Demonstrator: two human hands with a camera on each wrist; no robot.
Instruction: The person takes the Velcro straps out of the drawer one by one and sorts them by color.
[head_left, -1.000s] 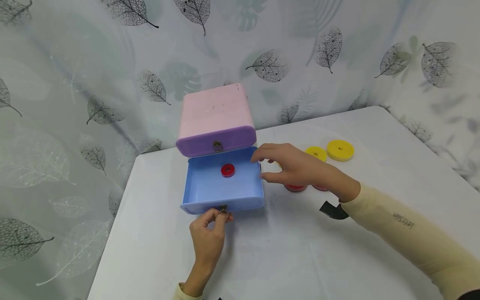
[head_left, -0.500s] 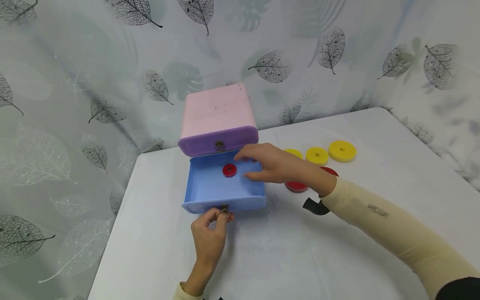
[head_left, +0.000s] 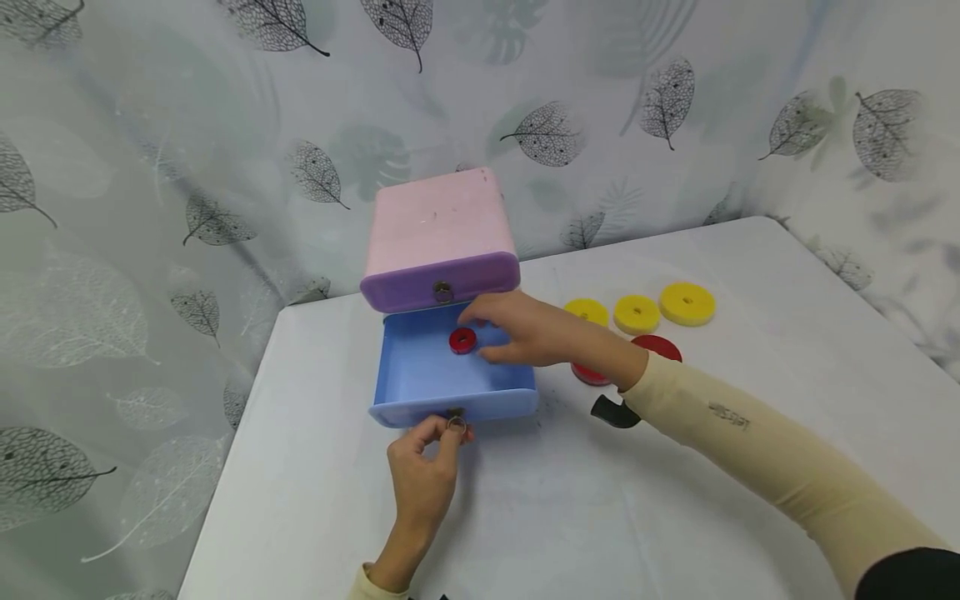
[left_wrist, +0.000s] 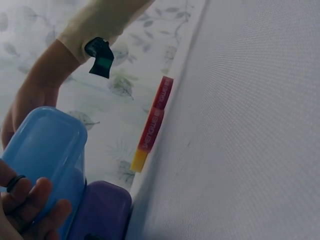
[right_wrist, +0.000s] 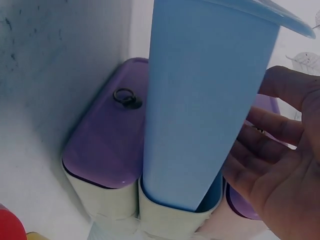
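Observation:
A blue drawer (head_left: 491, 406) is pulled out beneath a purple-fronted drawer (head_left: 480, 275) in a small pink-topped cabinet (head_left: 435, 218). My left hand (head_left: 423, 483) pinches the metal ring pull (head_left: 456, 423) on the blue drawer's front. A small red ring-shaped disc (head_left: 454, 344) lies on the drawer floor towards the back. Over the drawer's right side reaches my right hand (head_left: 528, 329), thumb and fingers apart, fingertips close to the red disc. In the right wrist view the spread fingers of that hand (right_wrist: 285, 150) appear beyond the blue drawer's side wall (right_wrist: 200, 100).
To the cabinet's right lie several yellow discs (head_left: 701, 310) and red discs (head_left: 660, 345), partly covered by the right forearm. A dark strap (head_left: 615, 412) hangs from the right sleeve (head_left: 750, 442). Another purple drawer front (right_wrist: 112, 140) shows in the right wrist view. Leaf-patterned cloth (head_left: 450, 100) backs the white table (head_left: 300, 467).
My right hand has moved left from the drawer's right edge to over its inside, close to the red disc. The left hand keeps its pinch on the ring pull.

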